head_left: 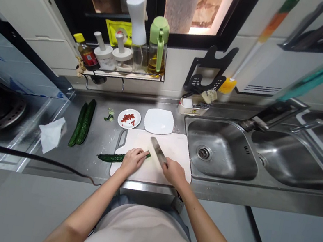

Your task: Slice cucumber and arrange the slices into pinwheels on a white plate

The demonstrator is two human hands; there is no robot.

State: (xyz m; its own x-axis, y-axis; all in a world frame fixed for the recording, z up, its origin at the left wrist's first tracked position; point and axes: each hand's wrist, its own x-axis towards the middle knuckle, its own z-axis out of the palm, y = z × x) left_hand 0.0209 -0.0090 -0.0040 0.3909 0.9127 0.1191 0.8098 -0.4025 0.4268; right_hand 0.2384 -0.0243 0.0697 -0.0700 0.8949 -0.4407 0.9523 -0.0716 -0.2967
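Observation:
My left hand (pixel 133 160) is closed over a dark green cucumber (pixel 111 157), which lies across the left edge of a white cutting board (pixel 175 148). The cucumber's right end shows just past my fingertips. In my right hand (pixel 173 172) is a kitchen knife (pixel 158 149), gripped by its handle, which my fingers hide. Its blade points away from me and to the left, a little to the right of the cucumber's end. Behind the board stand a square white plate (pixel 159 121) and a small round plate (pixel 120 119) bearing chopped red bits (pixel 128 118).
Two more cucumbers (pixel 82 123) lie left on the steel counter, near a crumpled white tissue (pixel 52 134). Small green scraps (pixel 109 115) sit by the round plate. A double sink (pixel 222 148) is to the right. Above hangs a rack (pixel 125 75) with seasoning jars and bottles.

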